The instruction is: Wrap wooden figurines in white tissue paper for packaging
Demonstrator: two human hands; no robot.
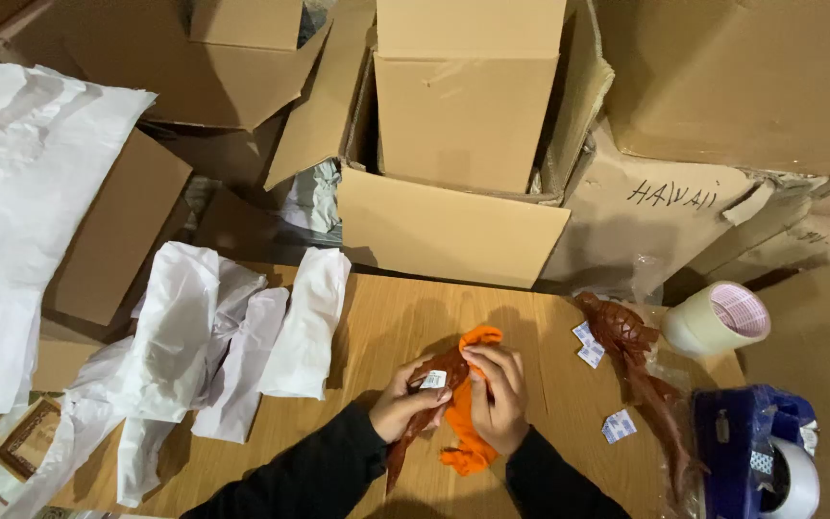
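Both hands mid-wrap, lower centre.
L hand (405,399) grips the dark red carved wooden lizard figure (425,404); R hand (500,399) pinches orange cloth (468,423) partly round it, prob. unfinished.

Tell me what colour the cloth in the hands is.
Bright orange cloth, seen best in the head view.

I see brown cardboard boxes (463,115) stacked behind the counter (377,327), one open box (449,226) in the middle. Small white labels (588,344) lie on the counter's right side, another label (619,426) nearer me, and a white tag (433,380) sits under my left grip (405,399).
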